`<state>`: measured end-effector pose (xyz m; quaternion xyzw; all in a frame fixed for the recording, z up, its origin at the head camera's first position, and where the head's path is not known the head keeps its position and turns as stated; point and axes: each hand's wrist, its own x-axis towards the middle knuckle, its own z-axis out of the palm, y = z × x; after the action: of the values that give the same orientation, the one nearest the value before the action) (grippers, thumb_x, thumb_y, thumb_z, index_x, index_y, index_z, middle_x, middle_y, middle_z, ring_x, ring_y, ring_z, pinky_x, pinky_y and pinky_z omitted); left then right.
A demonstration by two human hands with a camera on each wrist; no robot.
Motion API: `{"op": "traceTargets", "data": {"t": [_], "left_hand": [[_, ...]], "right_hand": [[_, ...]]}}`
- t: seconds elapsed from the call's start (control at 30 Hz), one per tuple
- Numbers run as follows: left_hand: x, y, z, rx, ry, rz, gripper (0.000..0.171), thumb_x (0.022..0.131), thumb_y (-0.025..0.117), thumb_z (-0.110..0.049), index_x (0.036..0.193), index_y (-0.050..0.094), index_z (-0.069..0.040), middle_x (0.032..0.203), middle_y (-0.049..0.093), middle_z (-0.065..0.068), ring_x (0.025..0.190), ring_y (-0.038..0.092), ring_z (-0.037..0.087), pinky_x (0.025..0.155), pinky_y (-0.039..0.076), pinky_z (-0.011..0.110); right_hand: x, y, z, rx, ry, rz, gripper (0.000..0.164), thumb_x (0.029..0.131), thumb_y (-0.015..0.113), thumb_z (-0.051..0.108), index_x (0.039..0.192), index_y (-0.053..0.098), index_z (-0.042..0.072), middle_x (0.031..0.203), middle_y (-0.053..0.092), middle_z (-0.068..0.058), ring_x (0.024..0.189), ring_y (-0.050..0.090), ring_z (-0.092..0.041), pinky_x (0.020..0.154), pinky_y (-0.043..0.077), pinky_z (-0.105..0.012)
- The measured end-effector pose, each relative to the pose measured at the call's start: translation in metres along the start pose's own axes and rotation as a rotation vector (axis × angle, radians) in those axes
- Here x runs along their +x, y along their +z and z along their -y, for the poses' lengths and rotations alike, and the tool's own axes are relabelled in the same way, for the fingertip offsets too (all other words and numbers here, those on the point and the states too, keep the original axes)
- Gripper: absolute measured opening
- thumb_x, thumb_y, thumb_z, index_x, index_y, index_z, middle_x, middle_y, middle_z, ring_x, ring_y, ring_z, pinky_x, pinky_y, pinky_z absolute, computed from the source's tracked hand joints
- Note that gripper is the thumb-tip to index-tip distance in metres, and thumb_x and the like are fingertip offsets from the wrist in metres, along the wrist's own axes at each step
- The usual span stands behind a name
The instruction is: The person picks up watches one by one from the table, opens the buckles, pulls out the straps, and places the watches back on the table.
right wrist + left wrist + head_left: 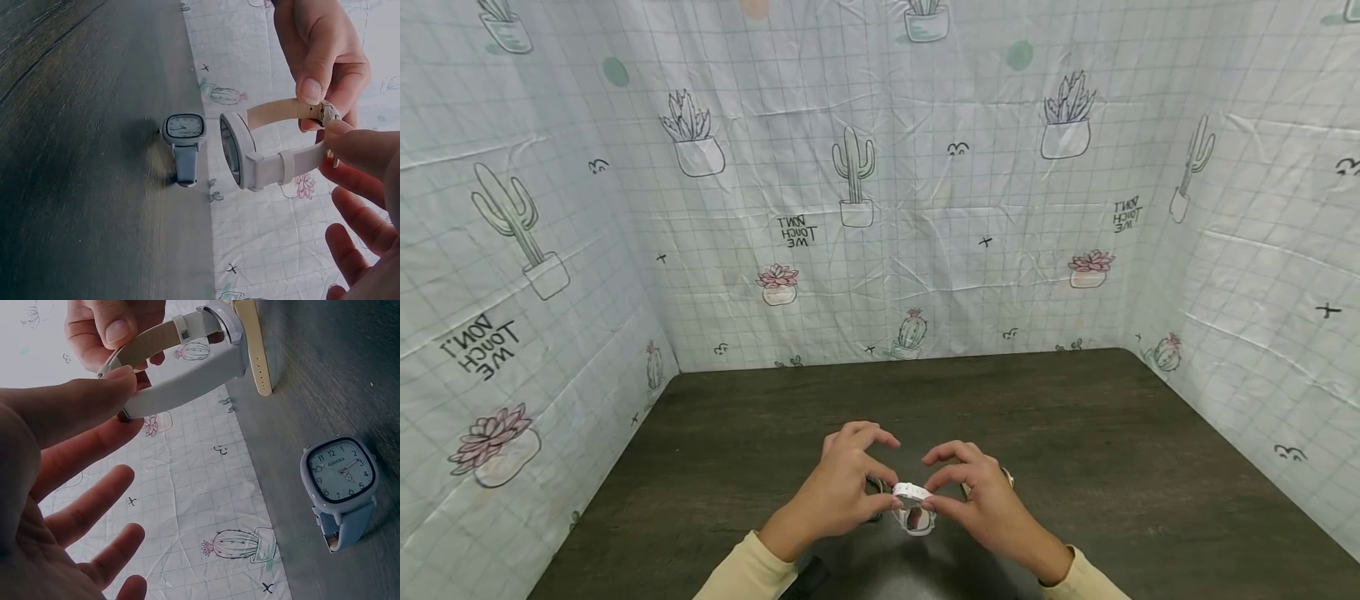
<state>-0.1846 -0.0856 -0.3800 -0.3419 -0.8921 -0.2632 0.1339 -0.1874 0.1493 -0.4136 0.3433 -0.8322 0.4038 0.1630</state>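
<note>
Left hand and right hand each pinch the white watch strap, best kept aligned at the buckle.

In the head view, the blue watch is mostly hidden by the left hand; the sleeves — and a dark object — are cut off below. The white watch's dial markings cannot be read.

Held watch between your left hand and right hand, above table; second watch on table beyond your left hand, another strap beyond your right; curtain behind table
</note>
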Motion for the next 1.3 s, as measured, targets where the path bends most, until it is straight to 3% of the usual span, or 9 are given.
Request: {"op": "traceTargets", "data": {"t": [0.13, 0.27, 0.4, 0.6, 0.77, 1.0, 1.3], "left_hand": [[0.0008, 0.0004, 0.0, 0.001, -0.022, 0.023, 0.009, 0.076, 0.084, -0.027, 0.082, 0.078, -0.024, 0.123, 0.059, -0.005, 0.128, 0.043, 0.028, 0.097, 0.033, 0.059], [0.0006, -0.0003, -0.0002, -0.002, -0.057, 0.046, 0.009, 0.078, 0.083, -0.028, 0.084, 0.077, -0.026, 0.125, 0.059, -0.006, 0.128, 0.044, 0.026, 0.097, 0.033, 0.058], [0.0001, 0.0001, -0.0009, -0.032, -0.055, 0.061, 0.009, 0.079, 0.082, -0.031, 0.086, 0.077, -0.028, 0.126, 0.059, -0.007, 0.128, 0.044, 0.024, 0.097, 0.032, 0.057], [-0.0002, 0.0021, -0.0013, -0.063, -0.03, 0.03, 0.007, 0.082, 0.079, -0.034, 0.087, 0.077, -0.029, 0.124, 0.059, -0.007, 0.127, 0.044, 0.023, 0.096, 0.033, 0.058], [0.0002, 0.0037, -0.0012, -0.067, 0.001, 0.012, 0.008, 0.082, 0.079, -0.031, 0.087, 0.079, -0.025, 0.123, 0.059, -0.006, 0.126, 0.045, 0.024, 0.095, 0.034, 0.06], [0.0009, 0.0029, -0.0029, -0.088, 0.007, 0.031, 0.007, 0.081, 0.08, -0.03, 0.086, 0.079, -0.026, 0.125, 0.059, -0.007, 0.127, 0.044, 0.021, 0.097, 0.033, 0.056], [0.0033, 0.0016, -0.0059, -0.094, 0.01, 0.057, 0.006, 0.079, 0.082, -0.031, 0.083, 0.079, -0.028, 0.127, 0.058, -0.008, 0.128, 0.044, 0.02, 0.097, 0.033, 0.053]], "right_hand": [[-0.0007, -0.0001, -0.0005, -0.007, 0.003, 0.006, 0.01, 0.08, 0.079, 0.028, 0.083, 0.07, 0.032, 0.113, 0.061, 0.011, 0.104, 0.057, -0.018, 0.084, 0.048, -0.037], [-0.0012, 0.0003, -0.0004, -0.023, 0.005, 0.013, 0.007, 0.083, 0.076, 0.032, 0.083, 0.069, 0.031, 0.114, 0.062, 0.009, 0.105, 0.056, -0.014, 0.084, 0.042, -0.045], [-0.0012, 0.0012, 0.0004, -0.021, 0.006, 0.015, 0.009, 0.084, 0.075, 0.032, 0.084, 0.067, 0.034, 0.114, 0.063, 0.005, 0.105, 0.055, -0.011, 0.085, 0.037, -0.05], [-0.0014, 0.0028, 0.0006, -0.02, -0.024, -0.011, 0.007, 0.086, 0.073, 0.032, 0.084, 0.067, 0.035, 0.113, 0.063, 0.002, 0.105, 0.053, -0.011, 0.083, 0.032, -0.046], [-0.002, 0.0028, -0.0005, -0.016, -0.059, -0.032, 0.005, 0.085, 0.073, 0.031, 0.084, 0.069, 0.033, 0.112, 0.063, 0.003, 0.104, 0.054, -0.014, 0.083, 0.033, -0.05], [-0.003, 0.0019, 0.0006, 0.014, -0.061, -0.027, 0.016, 0.082, 0.077, 0.024, 0.086, 0.068, 0.036, 0.113, 0.062, 0.007, 0.105, 0.054, -0.012, 0.083, 0.032, -0.045], [-0.0033, 0.0035, 0.0038, 0.026, -0.107, -0.039, 0.014, 0.08, 0.078, 0.023, 0.085, 0.068, 0.033, 0.112, 0.061, 0.006, 0.105, 0.053, -0.015, 0.083, 0.031, -0.043]]}}
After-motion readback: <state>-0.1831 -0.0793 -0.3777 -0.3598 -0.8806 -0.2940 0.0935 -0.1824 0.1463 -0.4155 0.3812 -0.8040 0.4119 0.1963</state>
